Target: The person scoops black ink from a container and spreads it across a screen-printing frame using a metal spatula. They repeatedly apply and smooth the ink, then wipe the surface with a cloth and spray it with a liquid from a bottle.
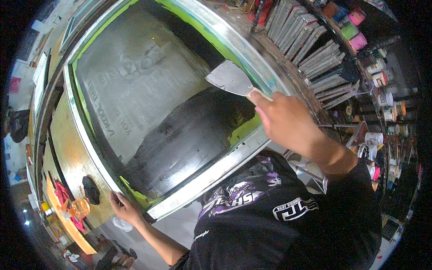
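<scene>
My right hand (288,119) is closed round the light handle of a putty knife (230,77). Its wide metal blade points left, over the right part of a screen printing frame (191,191). At the frame's near left corner, my left hand (126,210) grips the pale rail with fingers and thumb. The frame stands tilted before me. Bright green borders line the inside of its rails. Black ink (189,130) spreads thickly across the near half of the mesh (135,85) and up its far right side. Faint lettering and a drawn figure show on the grey part.
A worn wooden table (74,139) lies left of the frame, with a black lump (91,190) and an orange-tinted jar (80,207) on it. Slotted grey panels (294,31) stand in a rack at the far right. Shelves beyond hold several paint tubs (357,41).
</scene>
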The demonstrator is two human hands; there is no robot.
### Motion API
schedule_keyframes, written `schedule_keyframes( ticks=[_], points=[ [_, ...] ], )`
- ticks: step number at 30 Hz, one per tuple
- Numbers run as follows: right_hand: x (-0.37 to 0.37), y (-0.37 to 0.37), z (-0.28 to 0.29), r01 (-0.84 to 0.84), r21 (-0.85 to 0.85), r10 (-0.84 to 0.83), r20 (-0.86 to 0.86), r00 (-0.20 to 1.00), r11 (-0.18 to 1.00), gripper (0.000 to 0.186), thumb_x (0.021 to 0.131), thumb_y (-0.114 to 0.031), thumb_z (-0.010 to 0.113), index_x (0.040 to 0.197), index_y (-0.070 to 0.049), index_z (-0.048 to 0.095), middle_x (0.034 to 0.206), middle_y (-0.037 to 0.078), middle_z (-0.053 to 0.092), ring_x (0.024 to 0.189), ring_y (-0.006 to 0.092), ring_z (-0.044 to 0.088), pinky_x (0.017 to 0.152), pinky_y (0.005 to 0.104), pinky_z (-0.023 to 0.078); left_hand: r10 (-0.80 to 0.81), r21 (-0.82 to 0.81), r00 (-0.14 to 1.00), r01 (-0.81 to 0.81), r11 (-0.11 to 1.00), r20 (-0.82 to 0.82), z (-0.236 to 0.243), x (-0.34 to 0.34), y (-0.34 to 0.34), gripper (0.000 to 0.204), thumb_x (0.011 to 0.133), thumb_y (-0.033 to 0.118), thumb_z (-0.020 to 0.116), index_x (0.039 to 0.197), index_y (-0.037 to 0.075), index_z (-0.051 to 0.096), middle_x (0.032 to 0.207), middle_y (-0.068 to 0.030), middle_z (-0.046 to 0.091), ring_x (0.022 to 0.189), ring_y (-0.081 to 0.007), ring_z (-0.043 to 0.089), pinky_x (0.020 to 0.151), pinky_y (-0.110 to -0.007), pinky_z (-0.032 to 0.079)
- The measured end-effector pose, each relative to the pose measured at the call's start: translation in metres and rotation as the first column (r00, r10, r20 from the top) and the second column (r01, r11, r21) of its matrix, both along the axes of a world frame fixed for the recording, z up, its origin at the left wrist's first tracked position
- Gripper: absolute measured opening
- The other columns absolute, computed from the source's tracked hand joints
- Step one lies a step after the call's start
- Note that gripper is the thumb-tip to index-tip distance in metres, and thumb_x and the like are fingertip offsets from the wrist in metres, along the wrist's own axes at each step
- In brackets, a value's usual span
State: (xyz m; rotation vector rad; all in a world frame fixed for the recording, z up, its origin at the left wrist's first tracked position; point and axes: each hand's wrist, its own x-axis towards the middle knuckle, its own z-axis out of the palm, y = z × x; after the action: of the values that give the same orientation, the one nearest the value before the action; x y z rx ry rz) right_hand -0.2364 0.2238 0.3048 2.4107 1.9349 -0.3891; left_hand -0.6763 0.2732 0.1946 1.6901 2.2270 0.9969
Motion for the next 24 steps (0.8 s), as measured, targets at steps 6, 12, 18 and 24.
schedule_keyframes(
  ticks=[6,12,18,24],
  points=[
    [0.005,0.029,-0.011,-0.045,0.112,0.046,-0.014,0.999,0.993,0.030,0.083,-0.019,0.050,0.111,-0.007,0.053,0.070,0.020,0.057,0.064,0.0367,0.057,0.057,0.0448,0.046,0.008,0.038,0.999,-0.006,0.999,-0.036,-0.001,0.003,0.001,0.034,0.087,0.016,0.051,0.112,-0.006,0.050,0.112,-0.0181,0.055,0.101,-0.0240,0.053,0.087,-0.031,0.040],
    [0.008,0.067,-0.012,-0.074,0.183,0.080,-0.029,0.996,0.980,0.027,0.082,-0.017,0.050,0.106,-0.006,0.056,0.070,0.020,0.058,0.065,0.0366,0.058,0.058,0.0455,0.046,0.017,0.043,0.993,-0.012,0.999,-0.114,-0.004,-0.002,0.000,0.032,0.086,0.014,0.051,0.111,-0.005,0.050,0.108,-0.0178,0.057,0.098,-0.0242,0.055,0.084,-0.031,0.041],
    [0.012,0.116,-0.015,-0.111,0.199,0.118,-0.024,0.993,0.974,0.024,0.081,-0.016,0.050,0.100,-0.004,0.058,0.072,0.021,0.058,0.069,0.0371,0.058,0.063,0.0450,0.047,0.026,0.069,0.999,-0.028,0.997,0.023,-0.002,0.006,0.000,0.030,0.086,0.013,0.052,0.109,-0.006,0.050,0.103,-0.0153,0.058,0.091,-0.0216,0.055,0.081,-0.030,0.042],
    [0.014,0.165,-0.010,-0.104,0.233,0.117,-0.039,0.992,0.967,0.018,0.071,-0.009,0.050,0.079,0.000,0.063,0.082,0.021,0.062,0.077,0.0348,0.062,0.069,0.0426,0.049,0.038,0.061,0.999,-0.038,0.997,0.007,0.001,0.010,-0.002,0.031,0.086,0.011,0.050,0.112,-0.006,0.049,0.104,-0.0174,0.057,0.094,-0.0221,0.055,0.083,-0.031,0.042]
  ],
)
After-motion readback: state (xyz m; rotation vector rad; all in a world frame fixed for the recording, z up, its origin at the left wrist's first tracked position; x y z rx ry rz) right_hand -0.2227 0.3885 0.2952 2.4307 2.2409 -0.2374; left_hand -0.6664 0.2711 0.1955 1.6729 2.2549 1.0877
